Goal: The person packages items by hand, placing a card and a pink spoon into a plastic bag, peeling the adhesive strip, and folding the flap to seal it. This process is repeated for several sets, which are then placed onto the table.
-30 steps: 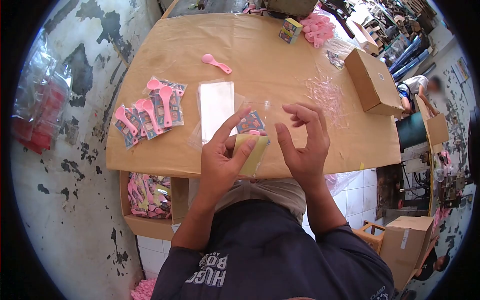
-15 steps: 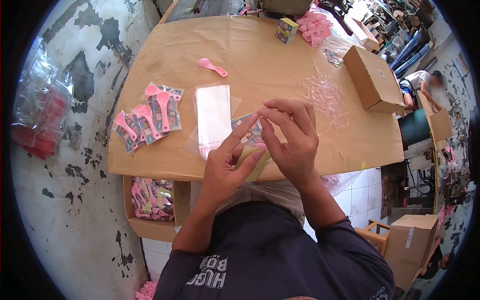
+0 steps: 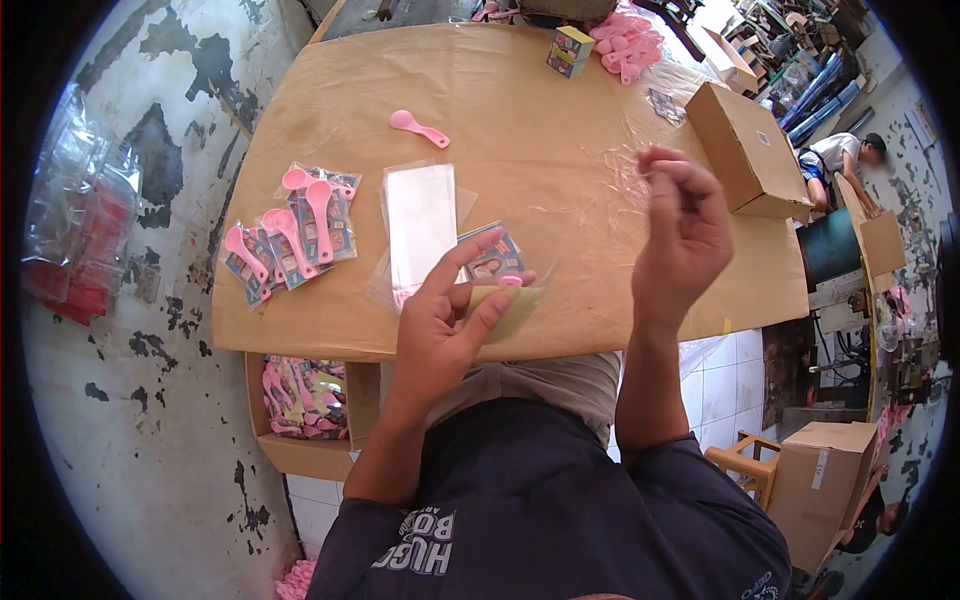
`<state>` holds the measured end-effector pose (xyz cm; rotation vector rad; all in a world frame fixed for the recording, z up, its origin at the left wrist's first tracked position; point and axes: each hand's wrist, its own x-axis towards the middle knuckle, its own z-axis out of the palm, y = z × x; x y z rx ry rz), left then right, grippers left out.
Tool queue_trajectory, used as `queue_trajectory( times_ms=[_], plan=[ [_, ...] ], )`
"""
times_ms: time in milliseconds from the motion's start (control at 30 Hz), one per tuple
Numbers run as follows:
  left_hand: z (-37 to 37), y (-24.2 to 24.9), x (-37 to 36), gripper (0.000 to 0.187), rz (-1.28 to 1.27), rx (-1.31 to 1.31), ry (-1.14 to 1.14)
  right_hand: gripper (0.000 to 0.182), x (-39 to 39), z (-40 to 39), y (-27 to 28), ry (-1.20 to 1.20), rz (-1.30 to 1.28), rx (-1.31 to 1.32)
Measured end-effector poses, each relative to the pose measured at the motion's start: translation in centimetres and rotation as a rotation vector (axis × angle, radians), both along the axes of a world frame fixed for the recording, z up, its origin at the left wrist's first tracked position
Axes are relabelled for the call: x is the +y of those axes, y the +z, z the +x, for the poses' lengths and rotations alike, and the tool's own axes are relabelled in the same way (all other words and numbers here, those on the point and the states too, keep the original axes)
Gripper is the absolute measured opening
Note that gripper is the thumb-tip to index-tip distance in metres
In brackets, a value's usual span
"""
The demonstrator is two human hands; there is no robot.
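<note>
My left hand [image 3: 450, 305] grips a clear plastic bag [image 3: 507, 312] near the table's front edge. A pale yellow-green card and the pink end of a spoon show in it. My right hand [image 3: 682, 225] is raised to the right, near loose clear plastic strips [image 3: 625, 185]. Its fingertips are pinched together, and I cannot make out what is between them. Beside my left hand lies a stack of clear bags with a white sheet [image 3: 420, 225]. Printed cards [image 3: 492, 252] lie just behind that hand. A single pink measuring spoon [image 3: 419, 129] rests farther back.
Packed pink spoons with cards [image 3: 300, 230] are piled at left. A small printed box [image 3: 569, 52] and a heap of pink spoons [image 3: 628, 47] stand at the back. Cardboard boxes [image 3: 745, 150] border the right side; an open carton [image 3: 305, 455] sits below left. Another person [image 3: 840, 160] is at far right.
My right hand has moved away from the bag, to the right toward the plastic strips, its fingertips pinched. My left hand still grips the bag, close to its earlier place.
</note>
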<state>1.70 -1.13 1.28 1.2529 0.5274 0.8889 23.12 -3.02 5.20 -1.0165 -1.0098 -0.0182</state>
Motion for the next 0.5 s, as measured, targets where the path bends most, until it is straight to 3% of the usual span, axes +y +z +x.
queue_trajectory(
  times_ms=[67,100,267,333,500],
  plan=[
    [-0.1,0.0,0.3,0.048,-0.028,-0.028,0.017,0.013,-0.2,0.2,1.6,0.073,0.192,0.268],
    [-0.3,0.0,0.4,0.042,-0.056,-0.054,0.036,0.013,-0.5,0.8,1.3,0.076,0.191,0.268],
    [-0.6,0.7,0.8,0.029,-0.091,-0.109,0.075,0.019,-3.0,0.7,-1.8,0.581,-0.211,0.069],
    [-0.5,0.5,0.8,0.027,-0.093,-0.126,0.086,0.017,-3.4,-1.9,-2.1,0.582,-0.399,0.135],
    [-0.2,-0.6,0.8,0.025,0.074,-0.113,0.135,0.022,-2.9,-3.7,-3.3,0.707,-0.574,0.150]
  ],
)
